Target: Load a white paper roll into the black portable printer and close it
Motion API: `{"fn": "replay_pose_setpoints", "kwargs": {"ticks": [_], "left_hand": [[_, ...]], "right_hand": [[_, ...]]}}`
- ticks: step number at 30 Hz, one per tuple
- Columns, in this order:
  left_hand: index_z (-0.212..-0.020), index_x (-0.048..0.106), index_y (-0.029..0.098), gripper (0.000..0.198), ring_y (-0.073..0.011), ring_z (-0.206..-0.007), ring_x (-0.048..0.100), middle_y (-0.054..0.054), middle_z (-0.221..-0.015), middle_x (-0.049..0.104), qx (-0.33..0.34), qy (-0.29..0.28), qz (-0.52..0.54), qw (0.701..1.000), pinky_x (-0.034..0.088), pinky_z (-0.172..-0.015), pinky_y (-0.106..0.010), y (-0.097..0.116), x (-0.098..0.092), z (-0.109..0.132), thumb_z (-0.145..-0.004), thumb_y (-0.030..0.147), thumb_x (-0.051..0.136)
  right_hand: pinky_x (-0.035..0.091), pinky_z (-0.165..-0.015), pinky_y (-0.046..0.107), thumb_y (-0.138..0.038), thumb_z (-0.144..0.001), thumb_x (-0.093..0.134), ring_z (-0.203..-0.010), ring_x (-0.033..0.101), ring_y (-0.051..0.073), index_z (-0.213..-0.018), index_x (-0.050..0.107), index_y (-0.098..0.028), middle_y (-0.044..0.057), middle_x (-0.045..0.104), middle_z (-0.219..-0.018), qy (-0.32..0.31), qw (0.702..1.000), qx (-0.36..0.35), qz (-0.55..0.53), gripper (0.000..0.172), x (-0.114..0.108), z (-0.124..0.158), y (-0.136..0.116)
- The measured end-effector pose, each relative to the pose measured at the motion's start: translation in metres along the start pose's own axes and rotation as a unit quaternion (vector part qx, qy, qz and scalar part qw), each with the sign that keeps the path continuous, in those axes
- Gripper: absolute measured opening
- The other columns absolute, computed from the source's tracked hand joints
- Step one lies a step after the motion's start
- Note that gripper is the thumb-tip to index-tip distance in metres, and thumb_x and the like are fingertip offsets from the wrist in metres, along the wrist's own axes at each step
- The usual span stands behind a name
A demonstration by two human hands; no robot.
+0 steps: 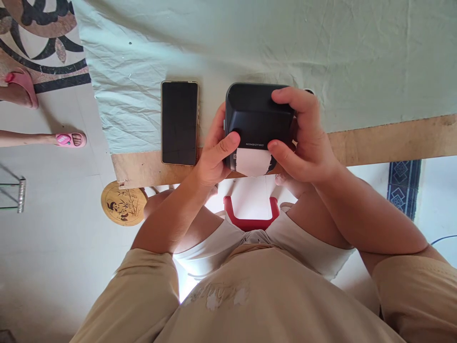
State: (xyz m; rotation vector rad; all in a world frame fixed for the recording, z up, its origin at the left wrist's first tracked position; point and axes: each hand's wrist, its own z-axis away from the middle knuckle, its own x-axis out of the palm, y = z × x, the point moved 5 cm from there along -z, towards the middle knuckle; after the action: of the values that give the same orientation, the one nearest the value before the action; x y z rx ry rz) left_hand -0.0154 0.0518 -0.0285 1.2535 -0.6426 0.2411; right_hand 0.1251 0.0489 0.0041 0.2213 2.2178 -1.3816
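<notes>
Between both hands I hold a black label printer (262, 114) over the table's near edge. A white strip of label paper (253, 161) sticks out of its front, facing me. My left hand (216, 150) grips the printer's left side, with its thumb on the front of the casing; the other fingers are mostly hidden. My right hand (309, 136) clasps the right side, one finger on top and the thumb near the paper slot. To the left of the printer, a dark-screened smartphone (179, 123) lies flat on the table.
A pale green cloth (374, 62) covers the wooden table (389, 138), whose bare edge shows near me. At left, another person's feet in pink sandals (71, 139) are on the tiled floor. A round wooden stool (123, 202) with a panda picture stands below the table's left corner.
</notes>
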Motion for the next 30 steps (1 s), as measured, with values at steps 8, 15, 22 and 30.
{"fn": "replay_pose_setpoints", "kwargs": {"ticks": [8, 15, 22, 30], "left_hand": [[-0.105, 0.062, 0.026, 0.039, -0.0274, -0.137, 0.041, -0.002, -0.105, 0.069, -0.018, -0.007, 0.027, 0.999, 0.044, -0.107, -0.043, -0.001, 0.000, -0.005, -0.081, 0.055, 0.053], [-0.107, 0.062, 0.022, 0.050, -0.0259, -0.132, 0.047, -0.004, -0.104, 0.070, -0.084, 0.048, 0.025, 0.995, 0.045, -0.106, -0.040, -0.013, -0.006, -0.009, -0.088, 0.059, 0.036], [-0.094, 0.066, 0.022, 0.034, -0.0218, -0.121, 0.057, -0.002, -0.089, 0.071, -0.078, 0.059, 0.045, 0.994, 0.049, -0.100, -0.033, -0.005, -0.001, -0.007, -0.091, 0.042, 0.038], [-0.086, 0.065, 0.024, 0.028, -0.0177, -0.108, 0.063, 0.001, -0.077, 0.068, -0.070, 0.076, 0.073, 0.992, 0.049, -0.089, -0.026, -0.001, -0.003, -0.009, -0.092, 0.028, 0.038]], "right_hand": [[0.047, -0.100, 0.051, -0.033, -0.085, 0.044, -0.128, 0.044, 0.028, -0.135, 0.035, -0.032, 0.005, 0.046, -0.137, 0.010, 0.999, -0.001, 0.034, 0.051, -0.003, -0.001, -0.004], [0.058, -0.079, 0.039, -0.041, -0.088, 0.045, -0.113, 0.056, 0.025, -0.131, 0.044, -0.034, 0.004, 0.040, -0.145, 0.058, 0.996, 0.029, 0.059, 0.043, -0.010, 0.000, 0.000], [0.059, -0.069, 0.036, -0.044, -0.088, 0.044, -0.105, 0.060, 0.024, -0.134, 0.040, -0.037, 0.001, 0.036, -0.147, 0.030, 0.996, 0.063, 0.054, 0.047, -0.009, 0.001, 0.004], [0.053, -0.093, 0.049, -0.043, -0.084, 0.044, -0.125, 0.048, 0.031, -0.138, 0.033, -0.035, 0.004, 0.032, -0.149, 0.004, 0.996, 0.038, 0.080, 0.056, -0.007, -0.001, 0.005]]}}
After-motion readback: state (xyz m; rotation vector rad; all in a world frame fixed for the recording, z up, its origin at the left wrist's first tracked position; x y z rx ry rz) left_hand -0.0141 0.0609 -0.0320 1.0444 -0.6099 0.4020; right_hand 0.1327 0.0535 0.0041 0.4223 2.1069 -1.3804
